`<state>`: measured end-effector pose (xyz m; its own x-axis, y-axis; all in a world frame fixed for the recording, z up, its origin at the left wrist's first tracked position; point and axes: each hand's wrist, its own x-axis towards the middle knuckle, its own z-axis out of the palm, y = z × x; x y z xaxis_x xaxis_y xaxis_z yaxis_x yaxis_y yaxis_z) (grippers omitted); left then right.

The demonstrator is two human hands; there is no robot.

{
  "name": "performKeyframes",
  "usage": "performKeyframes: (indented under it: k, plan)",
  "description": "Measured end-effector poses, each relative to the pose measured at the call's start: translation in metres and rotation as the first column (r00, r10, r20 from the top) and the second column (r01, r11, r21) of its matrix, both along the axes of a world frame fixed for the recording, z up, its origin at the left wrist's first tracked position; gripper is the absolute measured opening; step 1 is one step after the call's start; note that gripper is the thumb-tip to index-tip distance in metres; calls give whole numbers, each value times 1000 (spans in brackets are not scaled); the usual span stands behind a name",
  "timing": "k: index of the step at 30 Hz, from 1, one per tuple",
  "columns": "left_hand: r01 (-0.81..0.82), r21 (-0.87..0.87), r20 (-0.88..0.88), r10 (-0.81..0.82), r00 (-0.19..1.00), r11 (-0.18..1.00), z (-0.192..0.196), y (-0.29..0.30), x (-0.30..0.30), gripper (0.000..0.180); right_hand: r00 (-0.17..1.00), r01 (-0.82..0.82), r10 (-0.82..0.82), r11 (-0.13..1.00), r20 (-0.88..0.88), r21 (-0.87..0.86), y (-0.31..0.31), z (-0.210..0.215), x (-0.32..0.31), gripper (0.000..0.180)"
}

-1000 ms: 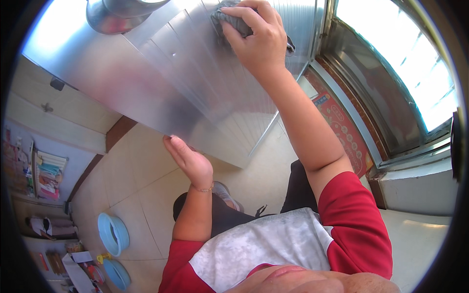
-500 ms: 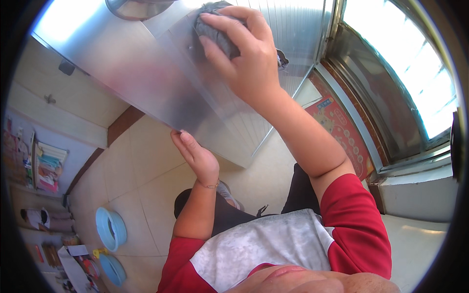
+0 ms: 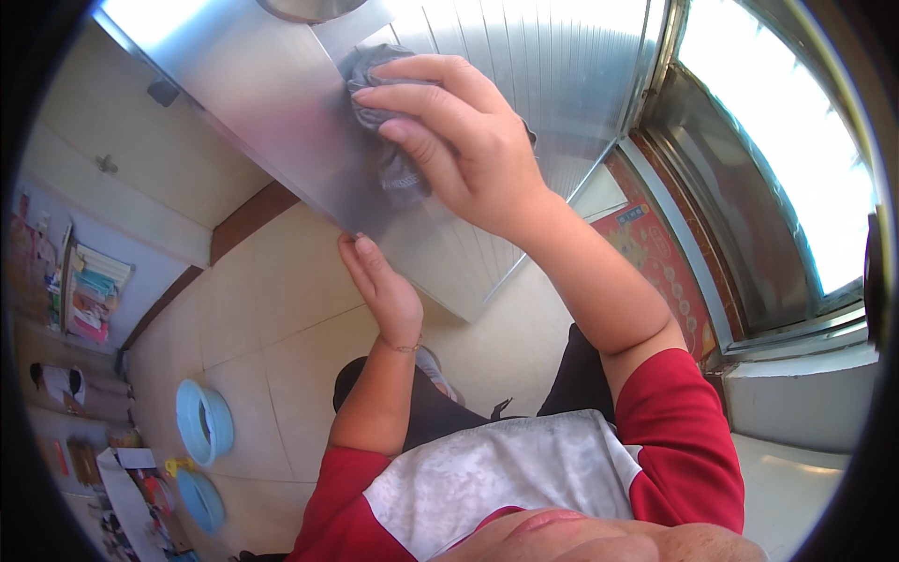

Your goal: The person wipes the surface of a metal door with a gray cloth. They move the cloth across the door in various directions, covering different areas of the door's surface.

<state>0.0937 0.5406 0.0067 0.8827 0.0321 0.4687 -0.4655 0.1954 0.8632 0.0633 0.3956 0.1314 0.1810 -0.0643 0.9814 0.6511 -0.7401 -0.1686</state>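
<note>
A crumpled grey cloth (image 3: 401,176) is pressed against a shiny metal door (image 3: 272,112) under the bent fingers of my right hand (image 3: 482,145). Part of the cloth hangs below the palm, and more of it shows behind the hand. The door has a smooth surface on the left and a ribbed panel on the right. Lower down, my left hand (image 3: 386,298) pinches the door's edge between thumb and fingers. At the top, a round metal fitting (image 3: 309,7) on the door is partly cut off by the view.
Pale tiles cover the floor (image 3: 257,323). Two blue basins (image 3: 225,426) stand at the lower left near cluttered shelves (image 3: 89,300). On the right are a bright window (image 3: 763,131) and a red patterned mat (image 3: 655,262). A wooden door (image 3: 150,140) is on the left.
My right hand has moved down and slightly left across the door with the cloth, and more of the cloth now hangs out. My left hand keeps its hold on the edge.
</note>
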Motion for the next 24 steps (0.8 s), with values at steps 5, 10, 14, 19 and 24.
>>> performKeyframes:
  k: [5, 10, 14, 19, 24]
  plan:
    - [27, 27, -15, -27, 1000, 999, -3, 8, 4, 35, 997, -32, 38, 995, -64, 95, 1, 7, -8, 14]
    - [51, 37, -10, -51, 999, 998, -1, 7, 1, 38, 995, 4, -17, 992, 101, 126, 7, 10, -6, 26]
    - [52, 22, 8, -53, 999, 998, -2, 2, -4, 38, 990, 95, -101, 993, 97, 71, 15, 13, -5, 35]
    - [48, 36, 32, -49, 998, 998, -5, 2, -9, 40, 974, 181, -181, 983, 136, 14, 18, 26, -2, 36]
    - [107, 33, 70, -109, 992, 994, -3, 3, -14, 43, 965, 211, -210, 977, 160, 13, 17, 28, -1, 39]
